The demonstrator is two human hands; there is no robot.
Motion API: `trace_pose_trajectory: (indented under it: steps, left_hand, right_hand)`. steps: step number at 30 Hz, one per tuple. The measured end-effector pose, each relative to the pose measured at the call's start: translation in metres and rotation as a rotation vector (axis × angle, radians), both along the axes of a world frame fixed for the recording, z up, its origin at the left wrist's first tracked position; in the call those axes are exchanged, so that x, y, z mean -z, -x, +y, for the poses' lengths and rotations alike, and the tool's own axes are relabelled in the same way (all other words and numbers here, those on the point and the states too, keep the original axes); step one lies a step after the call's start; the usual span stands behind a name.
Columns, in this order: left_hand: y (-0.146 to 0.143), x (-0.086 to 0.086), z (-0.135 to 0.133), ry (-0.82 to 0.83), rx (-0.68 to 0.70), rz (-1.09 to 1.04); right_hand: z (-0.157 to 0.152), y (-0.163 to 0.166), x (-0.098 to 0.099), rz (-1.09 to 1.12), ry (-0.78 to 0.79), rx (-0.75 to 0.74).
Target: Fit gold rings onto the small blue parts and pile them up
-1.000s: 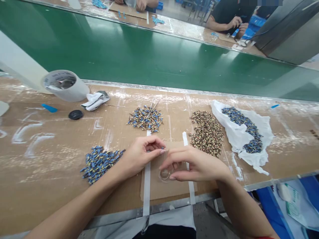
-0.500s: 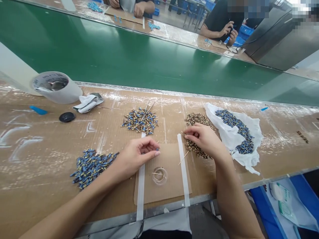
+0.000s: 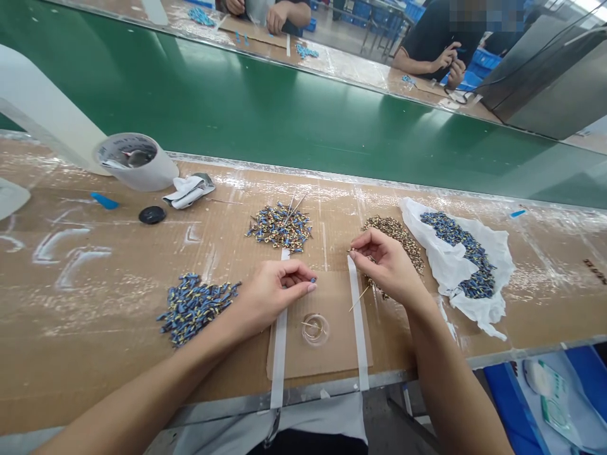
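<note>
My left hand (image 3: 277,287) is closed in a pinch on a small blue part (image 3: 313,280) above the taped cardboard sheet (image 3: 327,360). Thumb and forefinger of my right hand (image 3: 382,262) pinch a tiny brass-coloured part (image 3: 349,251), its shape hard to make out. Behind that hand lies a pile of small brass-coloured parts (image 3: 403,240), partly covered by it. A round clear dish (image 3: 315,330) with a thin stick across it rests on the cardboard. Left of my left forearm is a heap of blue and yellow parts (image 3: 194,306). Farther back sits a mixed pile of blue-and-brass pieces (image 3: 277,227) with tweezers (image 3: 294,208) on it.
White paper (image 3: 436,262) at right carries more blue parts. Another thin stick (image 3: 359,299) lies by the right tape strip. A tape roll (image 3: 161,170), crumpled wrapper (image 3: 190,191) and black lid (image 3: 152,215) are at back left. Beyond the green belt (image 3: 284,120), other people work.
My right hand has lifted away from the brass pile, moving toward my left hand with a tiny part in its pinch. The left hand keeps its pinch. The whole view has shifted slightly.
</note>
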State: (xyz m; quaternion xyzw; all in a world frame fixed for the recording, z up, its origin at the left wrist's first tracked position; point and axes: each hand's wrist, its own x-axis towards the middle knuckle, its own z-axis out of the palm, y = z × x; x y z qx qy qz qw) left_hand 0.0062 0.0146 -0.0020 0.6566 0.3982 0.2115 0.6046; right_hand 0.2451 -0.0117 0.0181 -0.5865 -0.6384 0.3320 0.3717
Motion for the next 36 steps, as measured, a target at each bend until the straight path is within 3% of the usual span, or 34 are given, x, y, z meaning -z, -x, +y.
trace_pose_trajectory:
  steps: [7, 11, 18, 36]
  left_hand:
    - [0.000, 0.000, -0.002, -0.075, -0.010, -0.004]
    - [0.001, -0.001, -0.003, -0.244, -0.045, 0.077]
    - [0.001, -0.004, -0.003, -0.467, -0.084, 0.126]
    - [0.002, -0.002, -0.004, -0.511, -0.079, 0.164]
  right_hand:
    - [-0.006, 0.024, 0.007, 0.364, 0.243, -0.112]
    - [-0.007, 0.031, 0.010, 0.464, 0.300, -0.110]
    - [-0.007, 0.040, 0.019, 0.538, 0.341, -0.044]
    - [-0.012, 0.052, 0.016, 0.518, 0.332, -0.006]
